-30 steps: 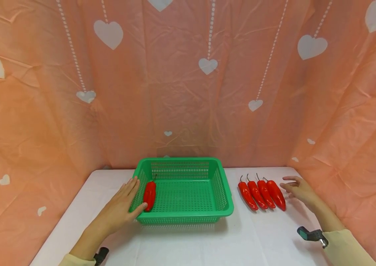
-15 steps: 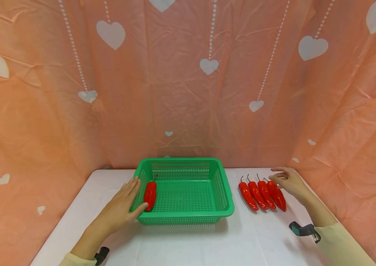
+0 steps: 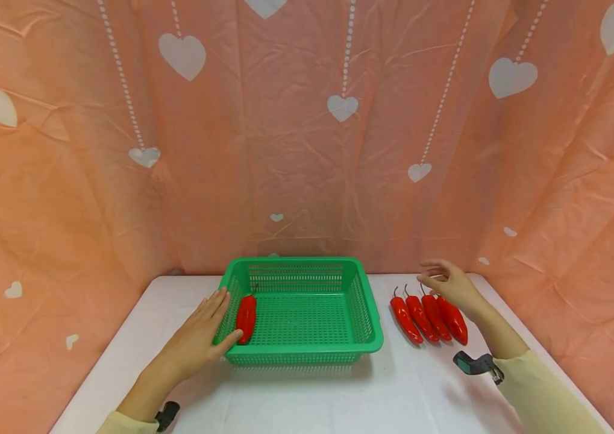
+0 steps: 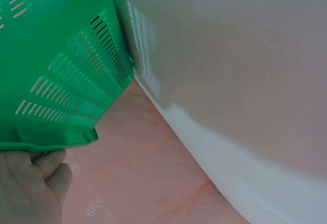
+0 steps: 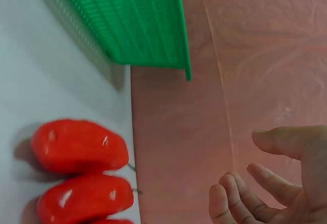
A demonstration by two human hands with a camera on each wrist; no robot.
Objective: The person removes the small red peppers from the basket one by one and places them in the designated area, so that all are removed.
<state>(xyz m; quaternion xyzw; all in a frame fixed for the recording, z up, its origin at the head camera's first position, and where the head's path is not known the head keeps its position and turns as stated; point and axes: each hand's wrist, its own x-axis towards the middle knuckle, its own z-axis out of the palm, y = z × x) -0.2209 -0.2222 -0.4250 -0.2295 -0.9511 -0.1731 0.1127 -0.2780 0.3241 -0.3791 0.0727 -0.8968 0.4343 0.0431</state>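
Note:
A green plastic basket with slotted walls stands mid-table in the head view. Inside, along its left wall, lies one red chili pepper. My left hand rests on the basket's left rim, fingers straight and thumb over the front corner; the left wrist view shows its fingers under the rim. To the basket's right, several red chili peppers lie side by side, stems pointing away. Over the stem ends of the rightmost ones hovers my right hand, fingers loosely bent and holding nothing. Its thumb and fingers are apart in the right wrist view.
A white cloth covers the table. Orange curtain with pale hearts hangs behind and on both sides, close to the table's back edge. Each wrist carries a small dark camera mount.
My right hand has moved left from beside the rightmost chili pepper to above the stems. The left hand, the basket and the chili peppers have stayed in place.

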